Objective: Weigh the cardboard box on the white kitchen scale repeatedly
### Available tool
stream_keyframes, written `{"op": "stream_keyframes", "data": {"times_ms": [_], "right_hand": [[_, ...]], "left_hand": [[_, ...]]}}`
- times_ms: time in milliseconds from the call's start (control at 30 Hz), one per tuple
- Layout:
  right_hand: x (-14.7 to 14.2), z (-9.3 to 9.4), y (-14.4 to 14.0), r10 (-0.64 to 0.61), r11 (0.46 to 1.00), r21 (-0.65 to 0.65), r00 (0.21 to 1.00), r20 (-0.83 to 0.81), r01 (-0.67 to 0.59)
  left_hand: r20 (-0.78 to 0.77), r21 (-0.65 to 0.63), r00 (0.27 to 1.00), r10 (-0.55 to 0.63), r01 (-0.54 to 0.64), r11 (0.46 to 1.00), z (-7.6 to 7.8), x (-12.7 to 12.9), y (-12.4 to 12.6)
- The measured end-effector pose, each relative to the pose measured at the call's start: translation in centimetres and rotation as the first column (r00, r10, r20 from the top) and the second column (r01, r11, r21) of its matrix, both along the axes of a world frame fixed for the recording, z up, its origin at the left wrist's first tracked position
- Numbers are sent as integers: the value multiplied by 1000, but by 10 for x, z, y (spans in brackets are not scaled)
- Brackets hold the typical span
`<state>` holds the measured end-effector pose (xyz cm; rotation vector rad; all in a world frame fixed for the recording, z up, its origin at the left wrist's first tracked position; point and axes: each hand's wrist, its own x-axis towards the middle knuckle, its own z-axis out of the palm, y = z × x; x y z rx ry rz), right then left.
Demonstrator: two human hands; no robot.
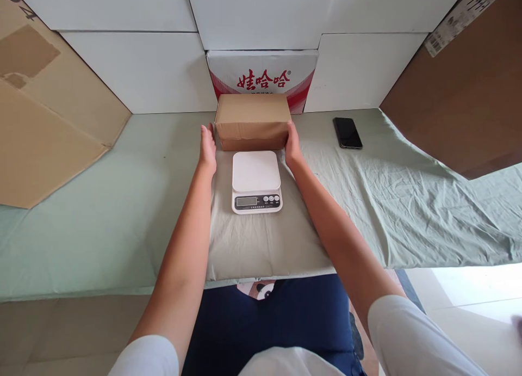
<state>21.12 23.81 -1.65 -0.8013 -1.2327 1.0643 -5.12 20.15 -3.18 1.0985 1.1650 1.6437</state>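
A closed brown cardboard box [253,130] rests near the back of the cloth-covered table, between my two hands. My left hand [207,148] is upright beside the box's left side, fingers stretched out, with a narrow gap visible near the bottom. On the other side, my right hand [292,145] presses against the box's right side with the thumb at its front corner; the other fingers are partly hidden. Just in front of the box lies a white kitchen scale [256,172] with nothing on its platform. Its display looks blank, and its buttons face me.
A black smartphone [348,133] lies to the right on the green cloth [163,213]. Behind the brown box stands a white and red carton [263,66], among white panels [138,71]. Large cardboard pieces flank the table at left [53,115] and right [465,93].
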Motion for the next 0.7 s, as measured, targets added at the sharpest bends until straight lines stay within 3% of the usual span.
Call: {"op": "stream_keyframes", "data": {"times_ms": [267, 400, 567, 700], "right_hand": [[-6, 21, -22, -38, 996, -81, 999, -18, 36], [-4, 41, -28, -8, 1000, -18, 1000, 23, 8], [11, 67, -70, 39, 994, 103, 995, 87, -48], [29, 67, -120, 49, 994, 93, 988, 143, -62]], "left_hand": [[-9, 78, 1000, -1, 2, 997, 4, 25, -8], [-73, 143, 997, -6, 17, 990, 17, 23, -21], [-157, 226, 988, -10, 46, 973, 49, 24, -70], [-208, 275, 978, -13, 71, 959, 55, 39, -129]]}}
